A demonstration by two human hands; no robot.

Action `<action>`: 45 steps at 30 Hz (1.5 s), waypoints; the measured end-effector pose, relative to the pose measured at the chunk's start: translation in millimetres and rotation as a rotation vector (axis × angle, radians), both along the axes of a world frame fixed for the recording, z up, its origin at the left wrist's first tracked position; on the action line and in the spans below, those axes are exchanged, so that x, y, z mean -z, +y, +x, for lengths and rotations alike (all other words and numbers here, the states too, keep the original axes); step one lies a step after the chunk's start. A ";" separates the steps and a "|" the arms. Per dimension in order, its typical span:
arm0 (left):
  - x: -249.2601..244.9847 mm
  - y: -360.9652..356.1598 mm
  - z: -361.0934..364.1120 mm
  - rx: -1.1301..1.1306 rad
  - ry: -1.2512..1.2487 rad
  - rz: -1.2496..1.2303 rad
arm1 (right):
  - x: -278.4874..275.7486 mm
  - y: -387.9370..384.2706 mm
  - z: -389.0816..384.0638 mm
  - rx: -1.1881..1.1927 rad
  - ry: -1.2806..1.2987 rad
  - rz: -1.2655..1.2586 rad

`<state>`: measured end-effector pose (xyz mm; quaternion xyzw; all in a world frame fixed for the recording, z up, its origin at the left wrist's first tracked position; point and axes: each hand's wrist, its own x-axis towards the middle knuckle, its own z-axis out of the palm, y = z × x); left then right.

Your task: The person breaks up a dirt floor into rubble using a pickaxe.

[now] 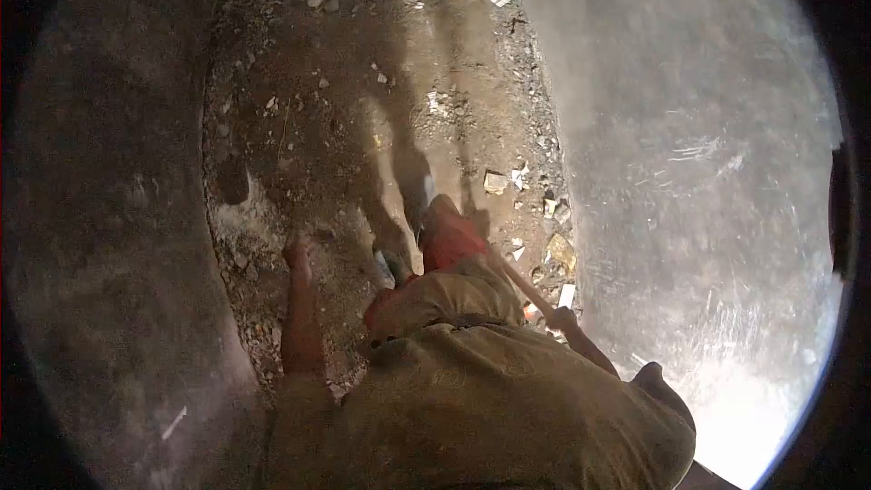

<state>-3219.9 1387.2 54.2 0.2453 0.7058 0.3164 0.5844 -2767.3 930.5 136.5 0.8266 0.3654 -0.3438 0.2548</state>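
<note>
My right hand (562, 319) is closed around a wooden handle (523, 284) at my right side. The handle slants up and left towards my leg, and its far end is hidden behind my clothing. On the other side, my left hand (297, 252) hangs away from my body above the dirt floor (336, 145). Its fingers are too small and blurred to make out, and no object shows in it. Below me are my brown shirt (472, 399) and red lower clothing (451, 238), with my feet partly visible.
Smooth grey walls stand on the left (109, 218) and right (689, 154) of the dirt strip. Broken stones (495, 183) and rubble lie along the right edge, with a white piece (567, 296) near my right hand. Long shadows stretch forward.
</note>
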 end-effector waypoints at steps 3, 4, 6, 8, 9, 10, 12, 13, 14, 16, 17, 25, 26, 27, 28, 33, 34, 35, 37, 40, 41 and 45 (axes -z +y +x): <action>38.4 1.0 10.5 0.076 -0.028 -0.108 | 31.6 22.1 -1.5 0.152 -0.018 -0.077; 55.3 -1.2 13.2 0.117 -0.045 -0.163 | 60.2 15.6 1.3 0.186 0.002 -0.103; 72.8 -20.4 17.1 0.179 -0.079 -0.297 | 150.5 -26.4 2.9 0.229 0.082 -0.127; 81.2 -31.0 17.0 0.197 -0.084 -0.414 | 193.0 -36.2 -2.0 0.235 0.176 -0.136; 74.2 -27.2 22.8 0.198 -0.086 -0.461 | 214.1 -37.3 3.4 0.226 0.239 -0.118; 71.4 -20.8 31.3 0.196 -0.087 -0.496 | 230.8 -40.4 0.2 0.334 0.258 -0.020; 55.4 0.9 51.3 0.182 -0.068 -0.532 | 210.3 19.3 8.6 0.348 0.260 -0.089; 48.9 17.7 63.3 0.186 -0.066 -0.535 | 190.9 58.3 15.9 0.362 0.249 -0.129; 39.4 38.6 75.4 0.185 -0.061 -0.530 | 173.8 96.0 22.4 0.372 0.247 -0.145; 17.5 91.3 111.7 0.193 -0.047 -0.491 | 150.5 154.5 35.6 0.387 0.239 -0.169; 11.6 111.0 116.2 0.198 -0.043 -0.479 | 136.3 184.7 45.3 0.390 0.233 -0.178; 2.9 276.3 207.8 0.229 -0.033 -0.418 | 67.9 402.0 159.3 0.355 0.115 -0.141; 9.6 293.2 217.5 0.239 -0.031 -0.430 | 54.3 436.4 172.1 0.376 0.086 -0.114; 17.1 309.6 227.8 0.255 -0.031 -0.443 | 38.6 470.9 186.1 0.397 0.053 -0.088; 25.8 327.5 238.6 0.268 -0.029 -0.455 | 14.1 510.8 201.0 0.429 0.102 -0.030; 76.4 457.8 311.6 0.384 -0.019 -0.472 | 1.2 653.5 271.9 0.279 0.058 0.042; 84.8 490.9 330.8 0.419 -0.018 -0.463 | 3.4 680.5 284.9 0.216 0.031 0.086; 91.6 526.9 348.3 0.459 -0.014 -0.449 | 4.8 710.4 296.7 0.152 0.007 0.129; 86.3 598.5 392.9 0.539 0.001 -0.400 | 1.6 771.2 315.2 0.226 0.010 0.172; 41.2 719.8 476.7 0.597 -0.002 -0.252 | -11.1 852.2 347.6 0.340 -0.023 0.251; 17.2 756.5 504.2 0.602 -0.011 -0.200 | -12.7 873.1 357.6 0.275 -0.007 0.260; -63.0 853.3 584.5 0.591 -0.075 -0.052 | -18.1 951.6 389.2 0.344 0.038 0.325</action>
